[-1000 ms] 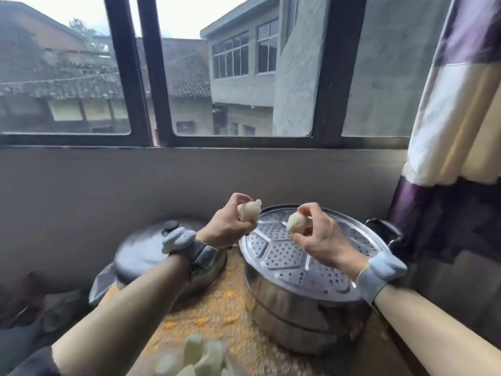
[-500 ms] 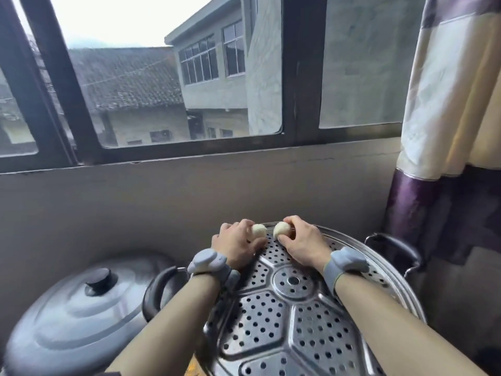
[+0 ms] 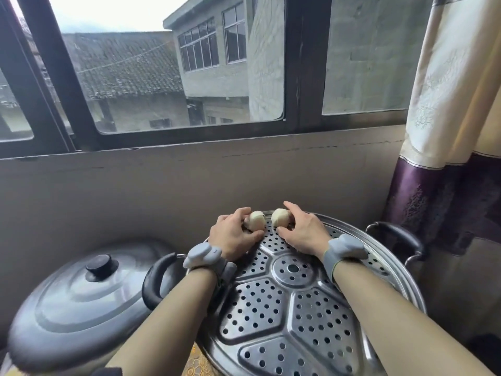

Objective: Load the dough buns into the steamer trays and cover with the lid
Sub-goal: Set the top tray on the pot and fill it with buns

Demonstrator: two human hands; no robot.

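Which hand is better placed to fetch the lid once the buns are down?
Left. The lid lies left of the tray, nearer the left hand; the right hand would have to cross over. Each grips a bun.

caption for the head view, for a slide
Left hand and right hand hold the left bun and right bun at the far edge of the steamer tray; lid lies alongside.

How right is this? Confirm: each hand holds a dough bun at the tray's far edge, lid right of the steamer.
Wrong side: head view shows the lid left of the steamer; left hand holds one bun, right hand the other bun.
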